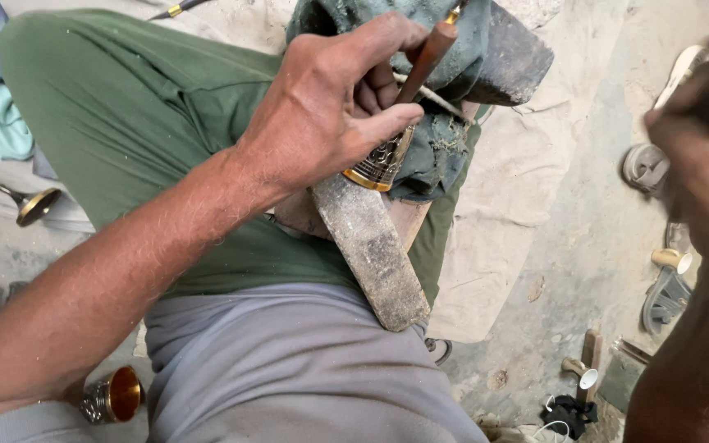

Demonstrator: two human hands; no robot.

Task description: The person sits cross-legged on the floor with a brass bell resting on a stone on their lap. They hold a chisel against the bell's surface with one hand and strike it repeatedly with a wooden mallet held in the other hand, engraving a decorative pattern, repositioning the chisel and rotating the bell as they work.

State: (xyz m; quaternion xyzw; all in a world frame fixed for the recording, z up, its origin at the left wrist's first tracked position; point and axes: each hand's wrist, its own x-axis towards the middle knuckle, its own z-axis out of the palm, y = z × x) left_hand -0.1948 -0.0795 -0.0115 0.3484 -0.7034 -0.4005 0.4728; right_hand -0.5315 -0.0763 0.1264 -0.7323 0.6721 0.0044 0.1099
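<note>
Gripping a brown-handled tool between thumb and curled fingers, the left hand presses its lower end against a small engraved brass cup with a gold rim. The cup lies on its side just under the thumb, wedged against a bundle of dark green cloth that rests on the person's lap, over the green trousers. A worn, dusty wooden bar slants out from under the hand across the thigh, beside a wooden block.

The right hand hangs raised at the right edge, blurred and close to the camera; whether it is clenched or spread, and whether it holds anything, cannot be told.

By the look of it, the engraving of the cup's side is under way, with the tool's point set on the metal. A next stroke would call for the cup to stay firmly braced in the cloth and the tool to keep its angle, so the point does not skid across the pattern.

Further out, another brass cup lies on the floor by the left elbow, a brass goblet lies at the far left, and sandals sit on the dusty ground at right.
</note>
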